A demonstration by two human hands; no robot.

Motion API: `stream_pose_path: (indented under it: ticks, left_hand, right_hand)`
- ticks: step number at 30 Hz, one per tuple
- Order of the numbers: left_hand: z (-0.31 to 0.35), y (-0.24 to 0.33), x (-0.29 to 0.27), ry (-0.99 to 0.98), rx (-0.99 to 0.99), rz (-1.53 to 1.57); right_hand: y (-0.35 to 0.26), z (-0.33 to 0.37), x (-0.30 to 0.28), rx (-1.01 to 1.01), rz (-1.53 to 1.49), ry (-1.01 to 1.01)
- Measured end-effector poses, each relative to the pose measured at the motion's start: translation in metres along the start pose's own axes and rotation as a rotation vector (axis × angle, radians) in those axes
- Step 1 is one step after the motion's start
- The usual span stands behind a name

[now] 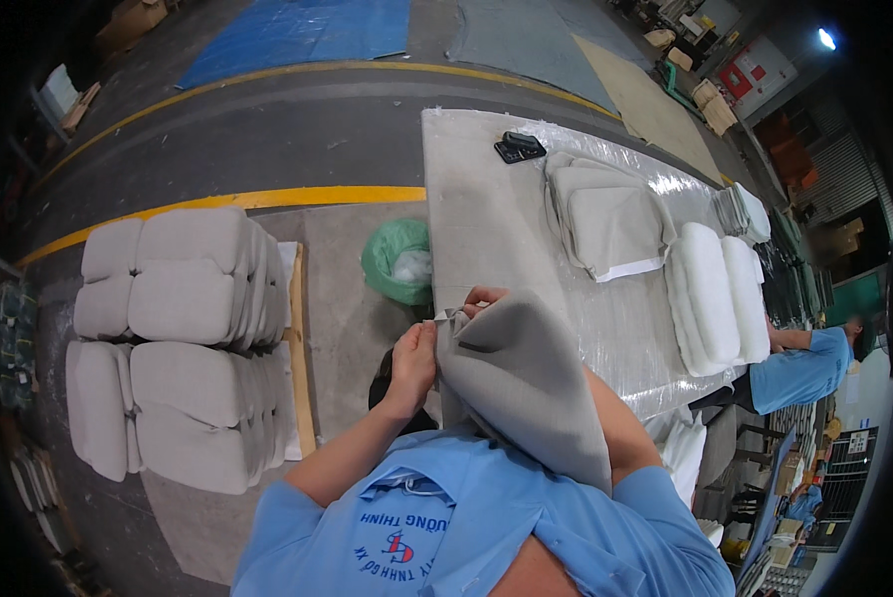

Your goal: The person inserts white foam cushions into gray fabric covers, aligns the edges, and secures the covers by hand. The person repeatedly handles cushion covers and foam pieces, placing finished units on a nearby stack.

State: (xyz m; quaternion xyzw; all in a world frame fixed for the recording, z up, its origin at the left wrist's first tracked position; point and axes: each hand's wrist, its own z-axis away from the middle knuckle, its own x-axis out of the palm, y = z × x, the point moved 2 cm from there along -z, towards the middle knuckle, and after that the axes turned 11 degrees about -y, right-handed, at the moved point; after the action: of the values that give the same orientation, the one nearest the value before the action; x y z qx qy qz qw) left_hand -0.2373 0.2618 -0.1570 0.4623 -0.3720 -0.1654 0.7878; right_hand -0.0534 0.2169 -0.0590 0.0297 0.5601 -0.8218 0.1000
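Note:
A grey fabric cover (526,383), like a cushion cover, is held up before my chest at the table's near left corner. My left hand (413,366) pinches its left edge between thumb and fingers. Close by, the fingers of my right hand (485,298) grip the upper edge, while the cloth hides part of that hand and forearm. The cover widens and hangs down over my right forearm. Folded grey covers (610,214) lie in a pile farther along the table (481,199), beside thick white padding pieces (703,298).
A black object (519,147) lies near the table's far edge. Left of the table stands a green plastic bag (395,261) with whitish material inside. Grey cushions (183,298) are stacked on the floor at left. A co-worker in a blue shirt (799,373) is at right.

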Motion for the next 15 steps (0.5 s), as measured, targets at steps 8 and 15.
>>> stream_pose_path:
  ticks: [8,15]
  left_hand:
    - [-0.032,-0.035,-0.001,0.154,0.078,-0.238]
    - [-0.048,-0.037,-0.039,0.046,-0.148,-0.357]
  right_hand:
    - [0.056,-0.026,-0.015,-0.121,-0.373,-0.187]
    - [0.080,-0.044,-0.007,-0.159,-0.475,-0.132]
